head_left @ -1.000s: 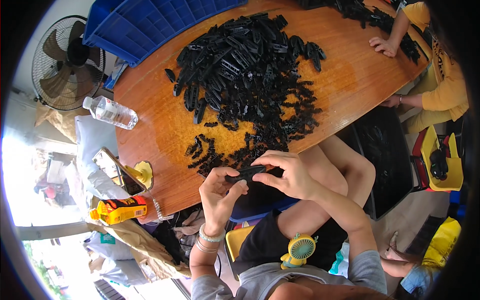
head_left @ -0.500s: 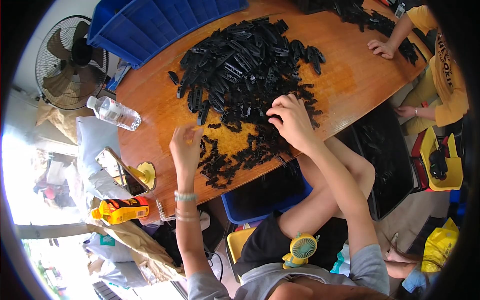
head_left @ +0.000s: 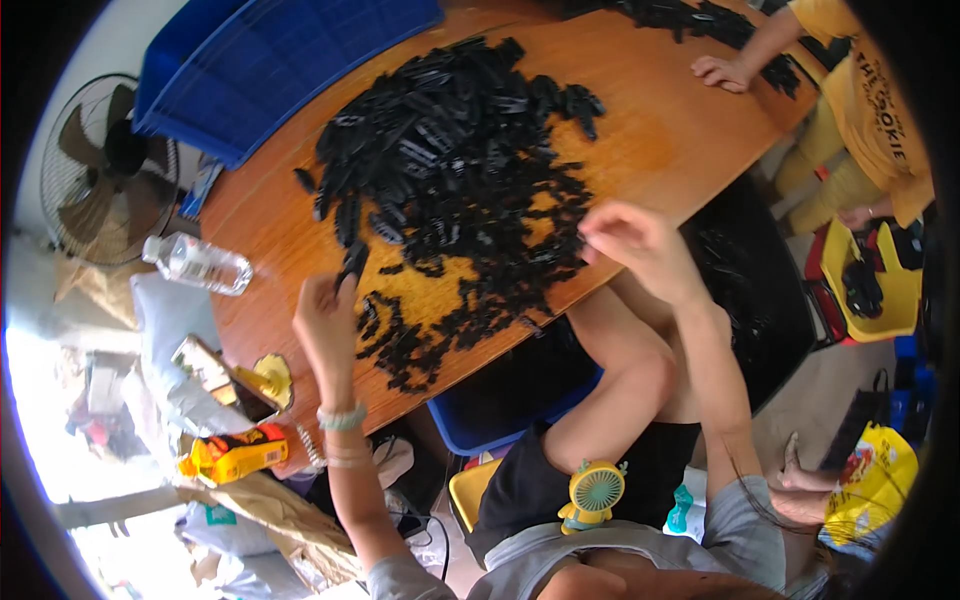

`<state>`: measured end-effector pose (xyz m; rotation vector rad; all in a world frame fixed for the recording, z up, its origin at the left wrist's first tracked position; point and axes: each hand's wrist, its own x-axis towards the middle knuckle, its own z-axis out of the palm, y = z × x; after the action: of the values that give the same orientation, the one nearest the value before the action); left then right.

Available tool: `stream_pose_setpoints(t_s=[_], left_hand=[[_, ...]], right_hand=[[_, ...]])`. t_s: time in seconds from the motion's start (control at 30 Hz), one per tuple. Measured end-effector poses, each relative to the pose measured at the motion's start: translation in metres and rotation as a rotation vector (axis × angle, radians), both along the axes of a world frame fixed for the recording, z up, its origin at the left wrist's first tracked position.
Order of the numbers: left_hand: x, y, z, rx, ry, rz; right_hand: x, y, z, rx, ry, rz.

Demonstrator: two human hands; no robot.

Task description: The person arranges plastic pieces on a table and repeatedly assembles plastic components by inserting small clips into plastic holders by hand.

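Observation:
A large heap of long black plastic pieces (head_left: 420, 130) lies on the wooden table, with many small black clip-like parts (head_left: 500, 260) spread along its near side. My left hand (head_left: 328, 325) is at the left of the small parts, its thumb and fingers closed on the lower end of a long black plastic piece (head_left: 352, 262). My right hand (head_left: 645, 250) is above the table's near edge, right of the small parts. Its fingertips are pinched together; whatever they hold is too small and blurred to make out.
A blue bin (head_left: 290, 75) stands at the far left, near a fan (head_left: 110, 170). A water bottle (head_left: 200, 265), a propped phone (head_left: 225, 375) and an orange-yellow bottle (head_left: 235, 455) line the left side. Another person's hand (head_left: 725, 73) rests at the far right. Below the edge sits a blue tub (head_left: 455, 425).
My right hand has lifted off the small parts and moved right, toward the table edge. My left hand has closed on a long black plastic piece. The whole view has shifted slightly.

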<state>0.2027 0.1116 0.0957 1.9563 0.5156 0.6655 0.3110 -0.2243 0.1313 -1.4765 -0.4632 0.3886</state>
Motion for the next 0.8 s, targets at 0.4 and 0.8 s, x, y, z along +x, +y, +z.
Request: stream_pose_setpoints(t_s=[0.4,0.8], left_hand=[[-0.056,-0.079,0.037,-0.524,0.058,-0.291],[-0.060,-0.126,0.039,-0.699,0.043,-0.452]], right_hand=[[-0.038,-0.145,-0.025,-0.395,0.016,-0.606],[-0.071,0.050,-0.001,-0.089,-0.656,0.024]])
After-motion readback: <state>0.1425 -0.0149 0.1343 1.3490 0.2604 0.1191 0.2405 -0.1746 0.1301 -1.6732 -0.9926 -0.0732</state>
